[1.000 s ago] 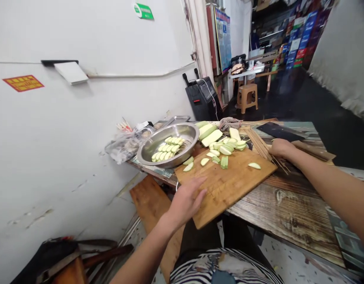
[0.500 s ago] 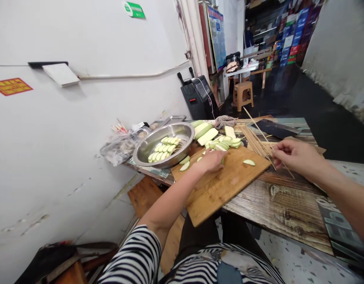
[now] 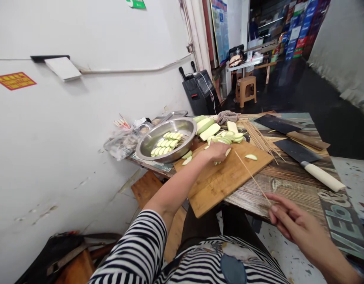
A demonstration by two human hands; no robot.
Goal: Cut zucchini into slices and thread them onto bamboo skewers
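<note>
Over the wooden cutting board (image 3: pixel 211 185), my left hand (image 3: pixel 219 152) is closed on pale green vegetable slices, partly hidden by the fingers. My right hand (image 3: pixel 291 221) pinches the lower end of a thin wooden skewer (image 3: pixel 250 174), whose tip points up and left over the board. Sliced pieces (image 3: pixel 225 137) are heaped at the board's far edge, beside larger peeled halves (image 3: pixel 210 131). One loose slice (image 3: pixel 251 157) lies on the board's right side. Skewered slices (image 3: pixel 167 144) rest in the metal basin (image 3: pixel 142 152) at the left.
Two cleavers, one with a pale handle (image 3: pixel 324 176) and one with a brown handle (image 3: pixel 307 140), lie on the right of the table. Bare skewers (image 3: pixel 260 139) sit by the board. Behind are a grey cloth (image 3: pixel 227 117) and, at left, plastic bags (image 3: pixel 119 144).
My right hand has moved down and nearer, lifting one skewer away from the pile and uncovering the cleavers. My left hand has stayed over the board with slices. The view has shifted slightly.
</note>
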